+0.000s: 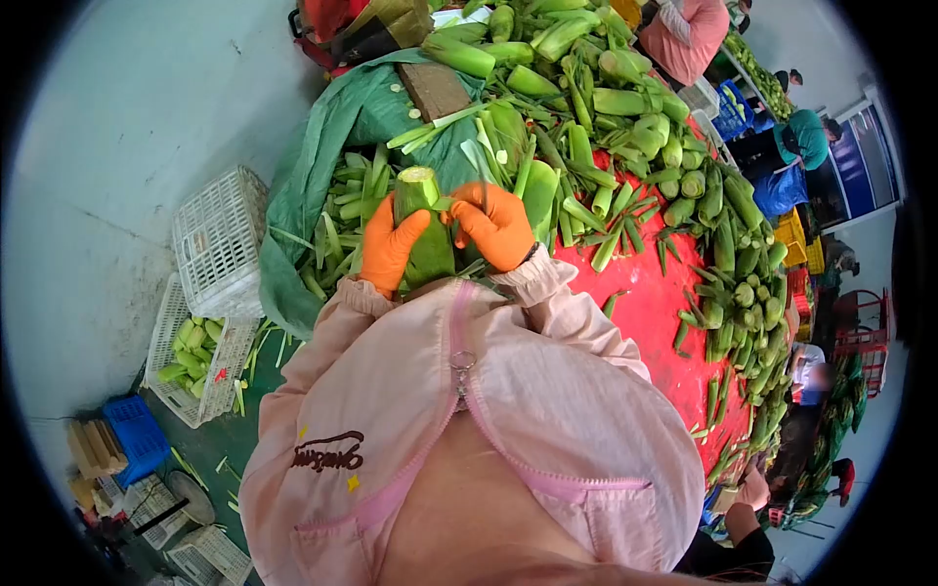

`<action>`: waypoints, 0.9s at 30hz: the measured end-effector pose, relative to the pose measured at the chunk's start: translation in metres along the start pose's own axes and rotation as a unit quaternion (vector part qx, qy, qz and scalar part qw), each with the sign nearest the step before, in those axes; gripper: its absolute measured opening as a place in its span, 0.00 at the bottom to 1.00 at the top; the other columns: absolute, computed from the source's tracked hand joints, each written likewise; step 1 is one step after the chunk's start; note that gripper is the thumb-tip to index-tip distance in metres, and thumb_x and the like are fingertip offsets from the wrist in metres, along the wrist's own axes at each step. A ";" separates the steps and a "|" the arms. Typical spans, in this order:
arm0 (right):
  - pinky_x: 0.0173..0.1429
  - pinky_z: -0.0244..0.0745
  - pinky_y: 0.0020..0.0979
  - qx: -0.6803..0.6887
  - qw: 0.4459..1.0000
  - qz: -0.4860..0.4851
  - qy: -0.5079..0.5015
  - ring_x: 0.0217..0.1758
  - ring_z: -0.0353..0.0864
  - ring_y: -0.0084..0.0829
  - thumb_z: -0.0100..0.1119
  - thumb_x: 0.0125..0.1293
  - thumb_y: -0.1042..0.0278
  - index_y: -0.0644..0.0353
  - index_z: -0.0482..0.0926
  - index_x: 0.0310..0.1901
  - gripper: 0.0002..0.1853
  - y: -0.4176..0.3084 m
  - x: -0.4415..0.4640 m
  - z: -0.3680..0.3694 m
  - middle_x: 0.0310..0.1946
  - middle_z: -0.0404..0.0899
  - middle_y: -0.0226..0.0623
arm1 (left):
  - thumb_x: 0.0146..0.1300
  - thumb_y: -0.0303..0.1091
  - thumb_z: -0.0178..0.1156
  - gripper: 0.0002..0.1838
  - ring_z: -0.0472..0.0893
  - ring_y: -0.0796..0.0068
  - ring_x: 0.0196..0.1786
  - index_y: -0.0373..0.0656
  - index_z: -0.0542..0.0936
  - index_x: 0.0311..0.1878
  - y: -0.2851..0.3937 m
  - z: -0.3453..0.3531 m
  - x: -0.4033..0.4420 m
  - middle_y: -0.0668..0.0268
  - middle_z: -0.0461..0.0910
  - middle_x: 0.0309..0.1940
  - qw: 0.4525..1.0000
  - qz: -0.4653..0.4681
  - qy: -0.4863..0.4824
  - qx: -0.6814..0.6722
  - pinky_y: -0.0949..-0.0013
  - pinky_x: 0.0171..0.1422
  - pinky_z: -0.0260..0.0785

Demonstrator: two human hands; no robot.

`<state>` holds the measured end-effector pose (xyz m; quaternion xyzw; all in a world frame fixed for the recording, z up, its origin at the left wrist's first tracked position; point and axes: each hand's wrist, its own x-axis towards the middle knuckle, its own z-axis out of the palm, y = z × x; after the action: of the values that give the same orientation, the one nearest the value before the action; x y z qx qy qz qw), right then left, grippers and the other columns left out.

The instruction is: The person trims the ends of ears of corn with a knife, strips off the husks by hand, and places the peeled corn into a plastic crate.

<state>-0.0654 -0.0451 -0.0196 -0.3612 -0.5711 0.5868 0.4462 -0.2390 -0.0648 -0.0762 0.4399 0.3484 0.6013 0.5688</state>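
Observation:
My left hand (393, 242), in an orange glove, is wrapped round the left side of a thick green corn ear (426, 256) in its husk. The ear stands upright with its pale cut end on top. On its right side, my right hand (493, 227), also gloved in orange, is closed with the fingers pinched near the top of the husk. A thin dark upright object shows at these fingers, too small to make out. Loose green husk pieces (350, 200) lie left of the ear, by a green sack (293, 259). A wooden block (434, 91) rests beyond my hands.
A large heap of corn ears (625, 93) spreads ahead and right over a red sheet (645, 322). White crates (220, 239) stand at the left, one holding peeled ears (198, 352). A blue crate (137, 435) is lower left. Several other people are at the right.

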 end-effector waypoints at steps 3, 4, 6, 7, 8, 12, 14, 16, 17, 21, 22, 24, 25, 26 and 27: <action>0.33 0.76 0.27 -0.040 0.994 -0.097 0.010 0.27 0.79 0.26 0.53 0.66 0.76 0.71 0.78 0.36 0.06 0.004 0.008 0.007 0.47 0.78 0.43 | 0.66 0.53 0.63 0.31 0.75 0.77 0.49 0.37 0.74 0.60 0.001 -0.002 0.001 0.66 0.79 0.49 0.999 -0.023 0.026 0.023 0.72 0.56 0.67; 0.32 0.75 0.27 -0.008 0.996 -0.090 -0.001 0.27 0.79 0.25 0.53 0.65 0.76 0.71 0.78 0.35 0.06 0.004 0.011 0.010 0.48 0.78 0.44 | 0.67 0.55 0.61 0.31 0.75 0.77 0.49 0.36 0.74 0.60 -0.002 -0.003 0.003 0.66 0.79 0.49 0.998 -0.037 0.042 0.006 0.72 0.56 0.67; 0.30 0.72 0.26 0.071 0.997 -0.039 -0.009 0.26 0.78 0.25 0.54 0.65 0.75 0.70 0.78 0.33 0.06 0.005 0.016 0.014 0.47 0.78 0.44 | 0.68 0.57 0.59 0.32 0.75 0.77 0.49 0.36 0.75 0.59 -0.003 -0.005 0.004 0.66 0.79 0.49 0.997 -0.053 0.060 -0.012 0.72 0.56 0.67; 0.30 0.72 0.26 0.071 0.997 -0.038 -0.011 0.26 0.78 0.25 0.54 0.65 0.75 0.70 0.78 0.33 0.06 0.004 0.018 0.017 0.47 0.78 0.44 | 0.69 0.59 0.56 0.33 0.74 0.77 0.49 0.36 0.75 0.59 0.000 -0.006 0.005 0.65 0.79 0.49 0.995 -0.054 0.072 0.038 0.72 0.55 0.67; 0.30 0.71 0.25 0.062 0.997 -0.014 -0.035 0.26 0.78 0.24 0.55 0.64 0.76 0.69 0.78 0.32 0.06 0.001 0.020 0.019 0.45 0.78 0.44 | 0.70 0.61 0.54 0.34 0.74 0.77 0.49 0.35 0.75 0.59 0.001 -0.006 0.008 0.65 0.79 0.49 0.991 -0.053 0.085 0.087 0.72 0.55 0.67; 0.33 0.70 0.28 0.066 0.994 0.023 -0.083 0.25 0.74 0.27 0.54 0.61 0.74 0.65 0.74 0.27 0.07 0.007 0.028 0.024 0.25 0.77 0.41 | 0.70 0.63 0.51 0.35 0.76 0.76 0.47 0.36 0.77 0.58 -0.007 -0.026 0.018 0.64 0.80 0.47 0.994 -0.063 0.069 0.053 0.71 0.55 0.68; 0.33 0.68 0.32 0.169 0.980 0.006 -0.102 0.24 0.68 0.31 0.52 0.59 0.74 0.62 0.72 0.23 0.07 0.019 0.024 0.028 0.13 0.70 0.37 | 0.70 0.64 0.50 0.34 0.79 0.72 0.45 0.38 0.79 0.55 0.008 -0.036 0.032 0.62 0.82 0.46 0.994 -0.054 0.079 -0.055 0.68 0.54 0.71; 0.34 0.68 0.33 0.182 0.976 0.021 -0.116 0.24 0.68 0.31 0.52 0.58 0.75 0.63 0.72 0.22 0.08 0.021 0.005 0.020 0.17 0.73 0.39 | 0.67 0.67 0.51 0.36 0.82 0.64 0.47 0.40 0.78 0.56 0.016 -0.077 0.051 0.60 0.83 0.47 0.951 -0.153 0.180 -0.201 0.61 0.53 0.76; 0.34 0.69 0.34 0.195 0.972 0.031 -0.126 0.25 0.68 0.30 0.53 0.57 0.76 0.65 0.72 0.21 0.08 0.020 -0.004 0.016 0.21 0.76 0.40 | 0.66 0.68 0.52 0.37 0.82 0.64 0.47 0.40 0.78 0.57 -0.004 -0.118 0.065 0.60 0.83 0.47 0.945 -0.106 0.213 -0.223 0.61 0.54 0.76; 0.35 0.69 0.35 0.210 0.966 0.060 -0.135 0.25 0.69 0.32 0.53 0.59 0.77 0.64 0.73 0.23 0.07 0.012 -0.022 0.018 0.15 0.74 0.37 | 0.64 0.69 0.53 0.40 0.82 0.64 0.46 0.38 0.77 0.59 -0.011 -0.197 0.077 0.60 0.83 0.48 0.889 0.004 0.389 -0.242 0.61 0.55 0.76; 0.32 0.69 0.33 0.178 0.976 0.024 -0.123 0.23 0.70 0.30 0.55 0.61 0.74 0.64 0.74 0.24 0.08 0.022 -0.013 0.016 0.18 0.76 0.37 | 0.64 0.69 0.53 0.40 0.82 0.64 0.46 0.38 0.77 0.59 -0.001 -0.193 0.073 0.60 0.83 0.48 0.890 0.005 0.388 -0.239 0.61 0.55 0.76; 0.26 0.66 0.25 0.029 0.975 0.202 -0.091 0.19 0.72 0.22 0.62 0.66 0.62 0.62 0.77 0.29 0.12 -0.001 0.008 0.014 0.26 0.80 0.35 | 0.67 0.68 0.50 0.39 0.80 0.63 0.51 0.40 0.73 0.63 0.018 -0.175 0.055 0.56 0.81 0.53 0.968 -0.049 0.206 -0.135 0.62 0.56 0.75; 0.22 0.63 0.20 0.026 0.987 0.132 -0.091 0.17 0.71 0.17 0.65 0.65 0.55 0.62 0.80 0.34 0.16 0.001 0.025 0.027 0.25 0.79 0.30 | 0.67 0.68 0.50 0.39 0.80 0.63 0.51 0.40 0.73 0.63 0.025 -0.158 0.049 0.56 0.81 0.53 0.969 -0.055 0.201 -0.136 0.62 0.56 0.75; 0.23 0.65 0.21 -0.023 0.984 0.155 -0.084 0.19 0.72 0.18 0.66 0.64 0.53 0.63 0.81 0.39 0.18 0.006 0.041 0.031 0.26 0.79 0.27 | 0.69 0.66 0.49 0.38 0.80 0.64 0.51 0.40 0.73 0.64 0.029 -0.134 0.047 0.56 0.81 0.53 0.984 -0.035 0.140 -0.106 0.63 0.56 0.75; 0.25 0.69 0.23 -0.069 0.982 0.153 -0.081 0.21 0.73 0.19 0.67 0.62 0.50 0.61 0.82 0.42 0.20 -0.011 0.051 0.041 0.27 0.78 0.26 | 0.70 0.64 0.49 0.37 0.80 0.64 0.51 0.39 0.72 0.65 0.028 -0.116 0.045 0.56 0.81 0.53 0.994 -0.014 0.078 -0.077 0.63 0.56 0.75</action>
<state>-0.1198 -0.0126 -0.0009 -0.4254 -0.5827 0.6345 0.2773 -0.3556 -0.0141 -0.0871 0.3414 0.3509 0.6505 0.5806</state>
